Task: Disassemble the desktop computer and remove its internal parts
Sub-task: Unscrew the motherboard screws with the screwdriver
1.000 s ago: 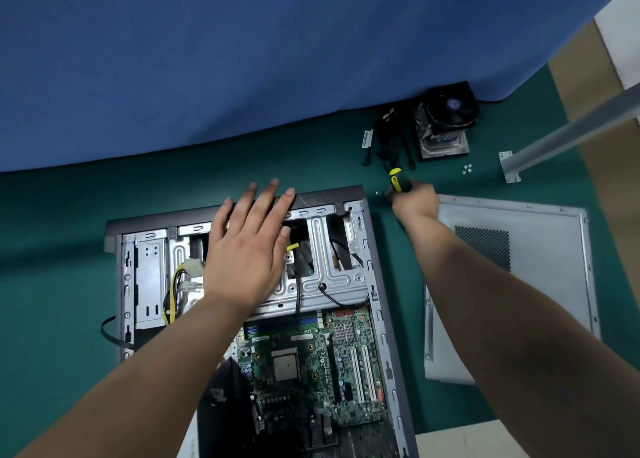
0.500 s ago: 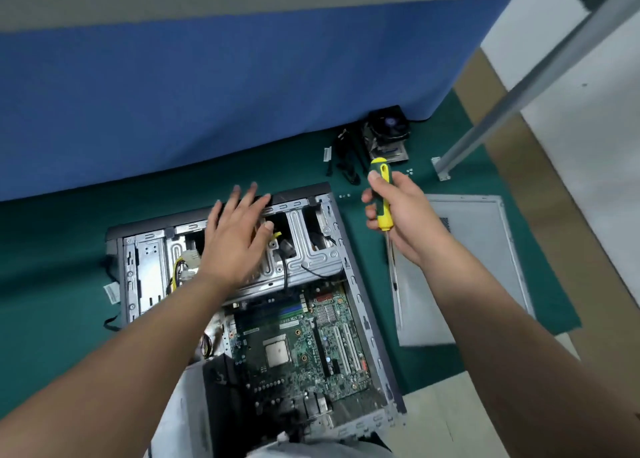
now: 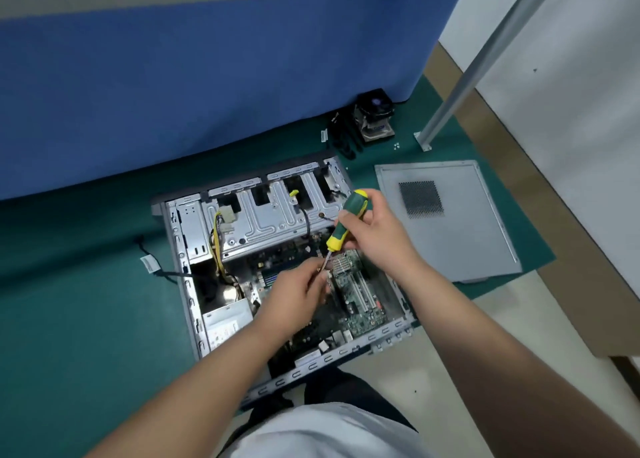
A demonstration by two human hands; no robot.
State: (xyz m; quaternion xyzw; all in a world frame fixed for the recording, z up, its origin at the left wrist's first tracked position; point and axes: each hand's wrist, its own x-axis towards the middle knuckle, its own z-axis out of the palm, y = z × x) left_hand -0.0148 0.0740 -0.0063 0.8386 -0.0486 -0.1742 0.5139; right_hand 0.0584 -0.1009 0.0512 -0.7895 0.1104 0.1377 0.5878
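The open desktop case (image 3: 188, 284) lies on its side on a green mat. Inside it I see the green motherboard (image 3: 360, 294), a silver drive cage (image 3: 270, 218) and the power supply (image 3: 227, 320) with yellow cables. My right hand (image 3: 375, 230) grips the green-and-yellow handle of a screwdriver (image 3: 343, 225), which slants down toward the board. My left hand (image 3: 298, 296) is over the motherboard, its fingertips pinching the screwdriver's metal shaft near the tip. The tip itself is hidden by my fingers.
The removed grey side panel (image 3: 450, 222) lies on the mat to the right. A CPU cooler with fan (image 3: 375, 116) and black cables (image 3: 343, 135) sit at the back by the blue curtain, with small screws (image 3: 397, 145) beside a metal table leg (image 3: 460, 83).
My left hand left the drive cage and came down to the screwdriver shaft over the motherboard. My right hand brought the screwdriver from beside the case to above the board.
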